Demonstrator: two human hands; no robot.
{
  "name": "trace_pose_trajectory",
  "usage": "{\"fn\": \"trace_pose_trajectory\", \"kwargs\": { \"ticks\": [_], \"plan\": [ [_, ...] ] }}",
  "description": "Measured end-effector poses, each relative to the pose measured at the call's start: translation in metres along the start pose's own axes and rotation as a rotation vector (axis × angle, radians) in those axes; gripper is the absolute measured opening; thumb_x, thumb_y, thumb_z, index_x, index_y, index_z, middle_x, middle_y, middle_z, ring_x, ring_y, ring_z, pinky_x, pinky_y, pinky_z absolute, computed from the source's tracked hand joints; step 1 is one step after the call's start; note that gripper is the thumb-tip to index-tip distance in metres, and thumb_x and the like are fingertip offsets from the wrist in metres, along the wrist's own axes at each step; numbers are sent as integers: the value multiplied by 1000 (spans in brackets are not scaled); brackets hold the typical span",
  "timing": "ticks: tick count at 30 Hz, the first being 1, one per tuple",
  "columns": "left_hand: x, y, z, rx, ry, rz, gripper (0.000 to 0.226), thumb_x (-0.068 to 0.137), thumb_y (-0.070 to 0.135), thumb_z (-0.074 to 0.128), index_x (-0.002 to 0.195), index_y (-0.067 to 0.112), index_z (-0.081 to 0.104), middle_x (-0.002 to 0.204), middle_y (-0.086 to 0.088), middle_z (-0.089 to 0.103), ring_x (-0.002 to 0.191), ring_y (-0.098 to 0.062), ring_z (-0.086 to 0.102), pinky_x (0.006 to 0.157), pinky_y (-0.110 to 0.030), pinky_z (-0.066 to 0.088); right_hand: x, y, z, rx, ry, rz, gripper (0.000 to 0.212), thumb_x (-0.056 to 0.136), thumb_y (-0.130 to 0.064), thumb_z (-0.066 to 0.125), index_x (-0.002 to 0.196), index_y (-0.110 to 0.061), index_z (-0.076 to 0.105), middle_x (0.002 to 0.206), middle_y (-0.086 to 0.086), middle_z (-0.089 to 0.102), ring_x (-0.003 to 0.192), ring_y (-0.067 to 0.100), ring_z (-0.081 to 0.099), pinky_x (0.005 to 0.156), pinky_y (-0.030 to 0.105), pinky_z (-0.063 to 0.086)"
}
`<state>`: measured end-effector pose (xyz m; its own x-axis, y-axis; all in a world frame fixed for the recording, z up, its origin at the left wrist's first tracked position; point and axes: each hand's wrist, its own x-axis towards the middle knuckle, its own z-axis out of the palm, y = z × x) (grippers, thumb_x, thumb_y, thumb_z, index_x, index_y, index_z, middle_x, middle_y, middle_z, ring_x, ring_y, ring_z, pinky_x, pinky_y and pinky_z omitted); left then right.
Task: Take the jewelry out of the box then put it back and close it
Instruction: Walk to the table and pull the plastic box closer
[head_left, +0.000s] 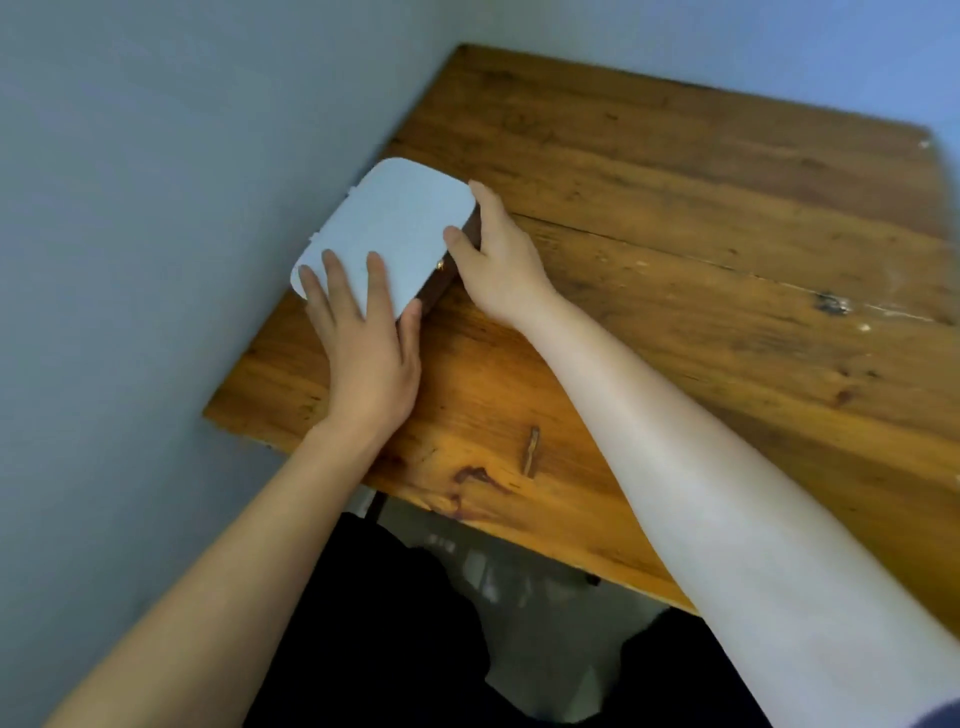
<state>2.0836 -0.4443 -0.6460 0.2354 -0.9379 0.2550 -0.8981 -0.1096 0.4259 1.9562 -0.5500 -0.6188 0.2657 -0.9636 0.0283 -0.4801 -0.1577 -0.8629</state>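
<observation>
**Both hands on closed box at left edge of surface**

Left hand: laid flat, palm down, fingers spread and extended. The fingers rest on the near part of the pale lid; the thumb lies against the near corner of the box, at its dark side wall. The hand is open and pressing or resting rather than gripping; nothing is enclosed in it. The forearm runs from the lower left of the view up to the wrist, bare.

Right hand: set against the right side of the box. The thumb tip touches the lid edge just above a small gold-coloured fitting on the dark wall; the index finger reaches along the far right corner of the lid. The remaining fingers are hidden behind the hand, so how far they curl cannot be told. The hand is partly open, bracing the box side. The forearm extends from the lower right, bare.

Box: lid down, appearing closed, pale top with rounded corners over a dark brown body. It sits between the two hands, touching both. No contents are visible.

Surface: worn wooden top, with the box at its left edge, about midway along it, against the pale blue wall. The rest of the surface, toward the right and far edges, shows scratches and marks.
</observation>
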Motion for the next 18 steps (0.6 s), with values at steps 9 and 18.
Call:
{"fn": "trace_pose_trajectory", "kwargs": {
  "ticks": [9, 18],
  "plan": [
    [-77, 53, 0, -99, -165, 257, 55, 104, 33, 32, 153, 11, 24, 159, -31, 5, 146, -48, -8, 118, -63, 7, -139, 27, -69, -35, 203, 167, 58, 102, -35, 47, 154, -24, 24, 159, 0, 33, 144, 24, 33, 112, 39, 31],
    [-96, 66, -1, 73, -207, 423, 62, 100, 49, 37, 151, 13, 30, 162, -15, 20, 150, -33, 11, 120, -49, 15, -204, 77, -66, -3, 355, 233, 55, 103, -43, 42, 154, -32, 23, 158, -6, 36, 142, 18, 38, 115, 39, 33]
  ]
}}
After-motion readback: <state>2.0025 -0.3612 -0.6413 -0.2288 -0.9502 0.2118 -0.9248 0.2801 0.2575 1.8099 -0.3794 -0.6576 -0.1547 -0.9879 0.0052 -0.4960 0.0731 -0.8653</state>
